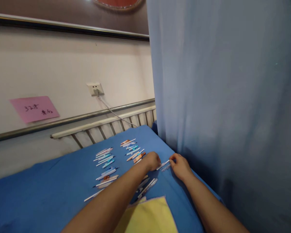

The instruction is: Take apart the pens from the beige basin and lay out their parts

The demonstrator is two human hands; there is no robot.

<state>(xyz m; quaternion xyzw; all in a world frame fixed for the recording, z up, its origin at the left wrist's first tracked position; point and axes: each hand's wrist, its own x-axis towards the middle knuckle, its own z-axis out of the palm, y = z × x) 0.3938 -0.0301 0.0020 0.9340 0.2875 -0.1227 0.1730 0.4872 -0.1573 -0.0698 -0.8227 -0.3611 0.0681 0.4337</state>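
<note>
My left hand [152, 161] is low over the blue sheet, its fingers closed near the left end of a thin white stick [163, 164]; whether they grip it is hidden. The thumb and fingers of my right hand [180, 165] pinch the stick's right end. Just beneath it lies a clear pen-like piece [166, 168]. Left of my hands, pens and sticks in blue, orange and white lie in two columns, one at the left [106, 160] and one nearer me [133, 148]. More clear and white pens [147, 187] rest below my left wrist.
A yellow cloth [150, 216] lies at the near edge of the blue bed [58, 184]. A blue curtain [208, 81] hangs along the right side. Behind the bed are a metal rail [99, 124] and a socket [95, 89] with a plugged-in cord.
</note>
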